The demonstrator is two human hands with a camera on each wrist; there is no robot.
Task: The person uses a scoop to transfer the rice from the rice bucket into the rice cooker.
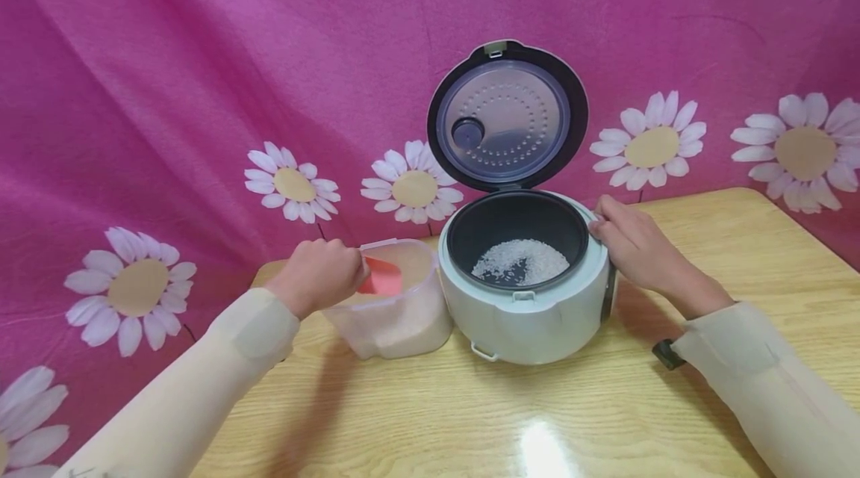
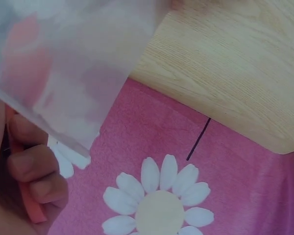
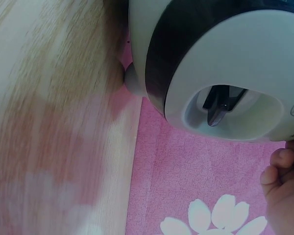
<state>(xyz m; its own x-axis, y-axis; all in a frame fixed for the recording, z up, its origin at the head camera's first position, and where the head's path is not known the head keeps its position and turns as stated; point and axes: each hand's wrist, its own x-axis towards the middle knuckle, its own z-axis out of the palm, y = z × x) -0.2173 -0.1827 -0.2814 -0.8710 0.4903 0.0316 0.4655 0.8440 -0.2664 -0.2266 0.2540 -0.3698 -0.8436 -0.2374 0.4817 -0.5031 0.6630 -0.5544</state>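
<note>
My left hand point(image 1: 321, 275) grips the handle of a coral-red scoop point(image 1: 381, 276), its fingers curled round it in the left wrist view. The scoop's head is inside a translucent plastic bin point(image 1: 403, 325), which holds rice; through the bin's wall it appears as a red blur in the left wrist view. To the right stands a white rice cooker point(image 1: 520, 332) with its lid point(image 1: 507, 119) raised. White rice point(image 1: 531, 260) lies in its dark inner pot point(image 1: 470, 228). My right hand point(image 1: 634, 246) holds the cooker's right rim, fingers curled at the edge.
Bin and cooker stand side by side on a wooden table point(image 1: 416, 418). A pink cloth point(image 1: 336, 52) with daisies hangs right behind them. The cooker's side has a recessed socket point(image 3: 235, 112). A small dark object point(image 1: 668, 355) shows by the right sleeve.
</note>
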